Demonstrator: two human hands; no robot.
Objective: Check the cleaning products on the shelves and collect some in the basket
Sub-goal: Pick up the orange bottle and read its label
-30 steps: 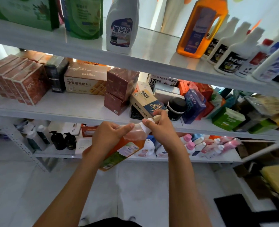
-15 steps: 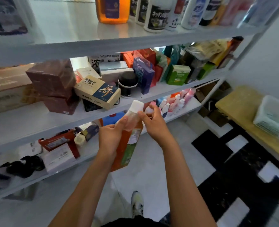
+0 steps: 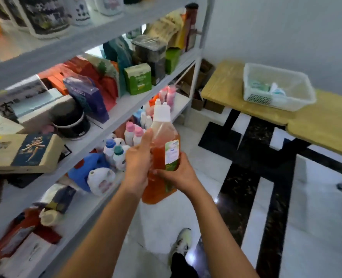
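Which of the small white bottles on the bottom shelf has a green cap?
The small white bottle with the dark green cap, nearest the left hand. Its neighbour has a blue cap; those behind have pink caps.

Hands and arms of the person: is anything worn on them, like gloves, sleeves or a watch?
Nothing shows on them. The left hand and right hand have no gloves or rings, and both forearms are bare, with no sleeves, watch or bands as far as the picture shows.

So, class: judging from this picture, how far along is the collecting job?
Done: the basket on the wooden table already holds some items. In hand: both hands, left and right, hold an orange bottle. Left: placing it in the basket; the shelves remain stocked.
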